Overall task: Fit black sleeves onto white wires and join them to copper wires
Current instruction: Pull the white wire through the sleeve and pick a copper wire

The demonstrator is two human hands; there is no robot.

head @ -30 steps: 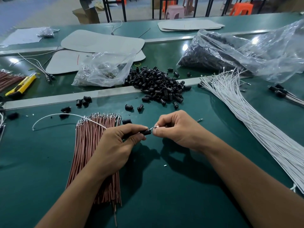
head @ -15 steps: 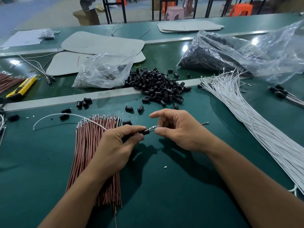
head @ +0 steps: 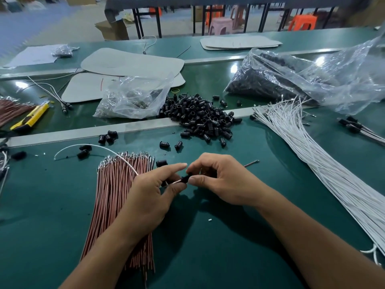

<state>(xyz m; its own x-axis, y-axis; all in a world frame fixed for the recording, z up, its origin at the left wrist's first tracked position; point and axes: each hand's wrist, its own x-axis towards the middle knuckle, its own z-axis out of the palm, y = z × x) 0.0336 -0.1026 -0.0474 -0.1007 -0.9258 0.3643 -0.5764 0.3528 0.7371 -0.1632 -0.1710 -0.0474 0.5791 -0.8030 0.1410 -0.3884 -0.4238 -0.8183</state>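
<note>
While pinching white wire (head: 93, 144) btwn thumb & index of L hand (head: 150, 197), grips black sleeve (head: 184, 179) at wire's end w/ curled thumb & fingertips of R hand (head: 218, 180), both hands just above green table (head: 208, 257). Lets wire's free length arc back-left over copper wire bundle (head: 116, 195), lying under L wrist. Has loose sleeve pile (head: 200, 117) beyond hands, by metal strip (head: 83, 134); white wire bundle (head: 312, 163) fanned along R side. Can't tell if holding thin metal-tipped wire (head: 252, 163) poking out past R hand. Farther back, clear plastic bag (head: 133, 99) left of pile; yellow knife (head: 31, 118) at far L.
</note>
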